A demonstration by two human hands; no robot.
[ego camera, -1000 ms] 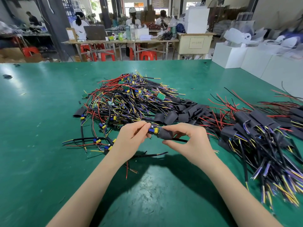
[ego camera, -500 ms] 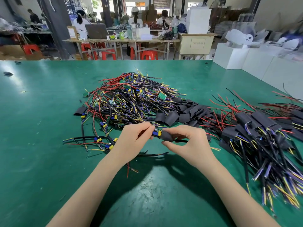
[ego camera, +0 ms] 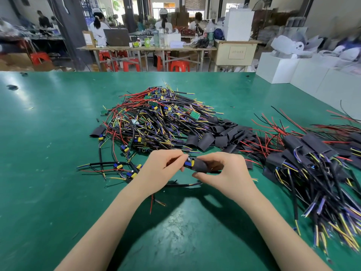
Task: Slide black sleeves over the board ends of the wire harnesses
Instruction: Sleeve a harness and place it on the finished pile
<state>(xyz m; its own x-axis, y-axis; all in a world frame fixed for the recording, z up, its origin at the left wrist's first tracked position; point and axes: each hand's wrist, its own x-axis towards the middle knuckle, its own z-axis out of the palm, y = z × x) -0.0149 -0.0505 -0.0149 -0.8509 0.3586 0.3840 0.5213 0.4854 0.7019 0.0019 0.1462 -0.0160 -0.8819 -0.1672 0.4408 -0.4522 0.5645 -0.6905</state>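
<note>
With the left hand (ego camera: pixel 164 169) pinching the board (ego camera: pixel 189 163) and the right hand (ego camera: pixel 224 171) gripping the sleeve (ego camera: pixel 201 166), protruding parts may snag the sleeve's mouth.

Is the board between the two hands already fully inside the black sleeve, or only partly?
Only partly: the board shows its blue and yellow parts outside the mouth of the black sleeve.

The board end (ego camera: pixel 189 163) shows only a blue and yellow tip; the rest lies inside the black sleeve (ego camera: pixel 201 166) and behind the left hand's fingers (ego camera: pixel 175 158). The right hand (ego camera: pixel 222 171) covers the sleeve's far end. The sleeved pile (ego camera: pixel 312 153) runs off the right edge, blurred there. The counter (ego camera: pixel 48 153) is cut at the left and bottom.
</note>
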